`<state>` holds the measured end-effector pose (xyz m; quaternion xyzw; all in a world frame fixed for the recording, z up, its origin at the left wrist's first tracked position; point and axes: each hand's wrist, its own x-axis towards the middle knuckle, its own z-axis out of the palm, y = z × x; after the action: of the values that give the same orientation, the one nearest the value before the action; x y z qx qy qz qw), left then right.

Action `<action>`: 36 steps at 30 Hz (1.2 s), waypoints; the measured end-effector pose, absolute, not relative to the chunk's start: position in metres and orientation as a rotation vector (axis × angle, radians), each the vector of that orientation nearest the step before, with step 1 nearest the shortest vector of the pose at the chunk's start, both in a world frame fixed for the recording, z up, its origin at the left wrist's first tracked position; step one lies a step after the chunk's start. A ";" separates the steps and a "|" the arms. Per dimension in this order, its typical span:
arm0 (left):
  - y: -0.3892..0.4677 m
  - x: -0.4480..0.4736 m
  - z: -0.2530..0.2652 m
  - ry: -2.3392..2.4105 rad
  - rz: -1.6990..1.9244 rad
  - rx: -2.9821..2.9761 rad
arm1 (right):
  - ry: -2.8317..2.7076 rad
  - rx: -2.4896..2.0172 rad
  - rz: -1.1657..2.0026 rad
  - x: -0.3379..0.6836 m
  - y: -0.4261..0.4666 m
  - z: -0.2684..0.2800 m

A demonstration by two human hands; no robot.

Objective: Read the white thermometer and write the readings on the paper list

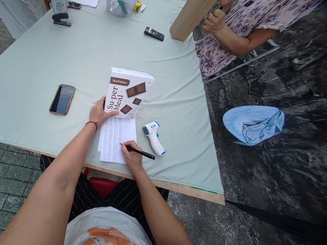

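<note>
My left hand (pixel 99 112) grips the lower left edge of a white NutriMotion Su-per Meal box (pixel 131 92), thumb across its front and the other fingers partly hidden. The box stands tilted over the top of some paper sheets (pixel 111 139) covered in small handwriting. In my right hand (pixel 133 156) is a black pen (pixel 141 152), its tip at the sheets and its rear end pointing right. A white and blue infrared thermometer (pixel 154 139) lies just right of the sheets. To the left of my left hand rests a phone (pixel 62 99) in a brown case.
A black remote (pixel 154 33), a stapler (pixel 61 19) and a clear plastic tub (pixel 121 7) are toward the back. A cardboard box (pixel 191 18) stands at the table's right edge, beside another person's hand (pixel 214 22). A blue hat (pixel 253 125) lies off the table's right side.
</note>
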<state>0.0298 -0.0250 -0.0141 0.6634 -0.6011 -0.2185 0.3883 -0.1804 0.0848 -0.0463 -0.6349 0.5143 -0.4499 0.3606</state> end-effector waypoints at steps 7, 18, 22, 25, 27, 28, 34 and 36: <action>-0.025 0.030 -0.015 -1.530 -0.547 1.679 | 1.321 -1.659 -1.138 -0.181 0.085 -0.047; -0.024 0.029 -0.011 -1.525 -0.553 1.685 | 1.339 -1.620 -1.170 -0.181 0.085 -0.046; -0.024 0.030 -0.011 -1.521 -0.559 1.686 | 1.324 -1.631 -1.171 -0.181 0.085 -0.044; -0.024 0.030 -0.012 -1.518 -0.568 1.697 | 1.327 -1.634 -1.170 -0.180 0.084 -0.043; -0.024 0.030 -0.012 -1.516 -0.574 1.702 | 1.343 -1.619 -1.174 -0.180 0.084 -0.043; -0.024 0.030 -0.012 -1.516 -0.574 1.704 | 1.347 -1.612 -1.175 -0.180 0.084 -0.043; -0.023 0.029 -0.009 -1.515 -0.571 1.711 | 1.351 -1.618 -1.164 -0.180 0.084 -0.045; -0.023 0.029 -0.009 -1.518 -0.570 1.706 | 1.355 -1.618 -1.156 -0.181 0.084 -0.045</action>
<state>0.0290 -0.0235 -0.0093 0.6693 -0.5957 -0.2237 0.3837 -0.1807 0.0844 -0.0448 -0.6275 0.5255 -0.4483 0.3593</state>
